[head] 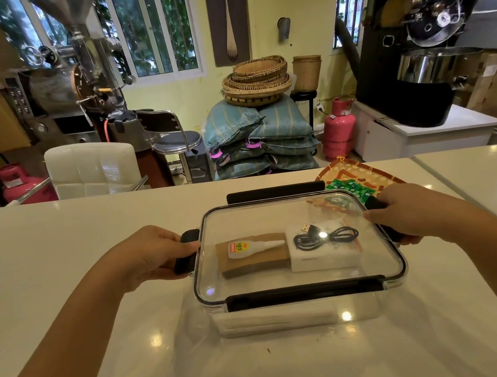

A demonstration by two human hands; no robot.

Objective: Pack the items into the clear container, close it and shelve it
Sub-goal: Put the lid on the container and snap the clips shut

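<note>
Head view. A clear rectangular plastic container [297,318] with a transparent lid [274,216] sits on the glossy cream counter [102,326], near its far edge and right of centre. Inside lie a small white glue bottle [252,247] on a brown cardboard piece [255,261], and a coiled black cable [326,237] on a flat white box [319,259]. The left hand [150,257] closes around the black latch [186,251] on the lid's left side; the right hand [403,212] closes around the matching latch [374,204] on the right side. The near latch [304,293] appears folded down, while the far latch [275,191] looks raised. A patterned woven tray [359,173] lies just beyond the container's far right corner. Judged risks: uneven pressure on the two side latches could tilt the lid off its seat, and lifting the container with the far latch unfastened could let the lid spring open.
</note>
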